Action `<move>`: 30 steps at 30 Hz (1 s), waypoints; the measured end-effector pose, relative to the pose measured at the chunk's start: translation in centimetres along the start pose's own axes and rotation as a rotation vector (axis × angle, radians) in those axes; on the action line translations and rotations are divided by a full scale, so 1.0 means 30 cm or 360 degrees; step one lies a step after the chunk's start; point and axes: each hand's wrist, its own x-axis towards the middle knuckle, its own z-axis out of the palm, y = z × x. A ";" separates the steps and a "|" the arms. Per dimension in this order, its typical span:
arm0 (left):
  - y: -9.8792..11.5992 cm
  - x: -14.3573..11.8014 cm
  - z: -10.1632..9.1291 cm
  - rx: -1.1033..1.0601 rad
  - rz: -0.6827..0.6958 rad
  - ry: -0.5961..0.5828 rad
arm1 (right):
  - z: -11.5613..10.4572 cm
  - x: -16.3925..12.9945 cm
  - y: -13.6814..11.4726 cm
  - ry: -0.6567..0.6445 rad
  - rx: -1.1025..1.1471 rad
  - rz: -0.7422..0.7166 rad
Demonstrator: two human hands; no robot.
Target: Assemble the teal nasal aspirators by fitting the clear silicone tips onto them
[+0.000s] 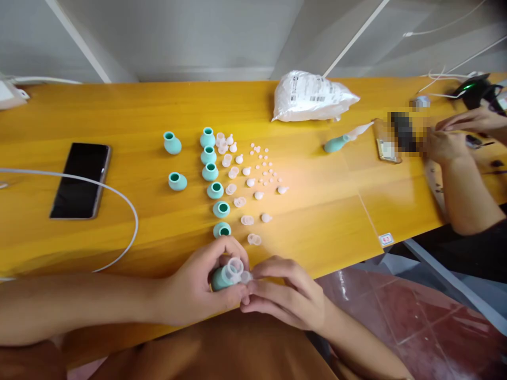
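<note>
At six o'clock on the surface [119,248], our left hand [194,287] clamps a small, soft-looking teal bulb [220,278] by its body while our right hand [283,295] pinches its light clear cap [236,268].

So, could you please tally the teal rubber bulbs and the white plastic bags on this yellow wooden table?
Teal rubber bulbs standing on the table: 8
Teal rubber bulb in the left hand: 1
Teal rubber bulb lying with a clear tip: 1
White plastic bag: 1
Total: 11
</note>
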 end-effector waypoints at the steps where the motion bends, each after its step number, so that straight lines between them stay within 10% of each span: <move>1: 0.001 0.001 -0.001 -0.0014 -0.0018 -0.0005 | 0.008 -0.006 0.003 0.0042 0.0027 0.0025; 12: -0.009 0.016 -0.007 0.0273 -0.0201 -0.0002 | -0.001 0.003 -0.004 0.0385 0.0168 0.0247; 18: 0.006 0.002 -0.012 0.0288 -0.0144 -0.0086 | -0.173 0.019 0.123 0.0605 -0.0843 0.0490; 25: 0.014 0.015 -0.014 0.0418 -0.0081 -0.0099 | -0.153 -0.003 0.346 0.0223 -0.0862 0.0699; 30: -0.001 0.005 -0.007 0.0438 0.0025 -0.0109 | -0.180 0.007 0.241 0.0449 -0.0875 0.0697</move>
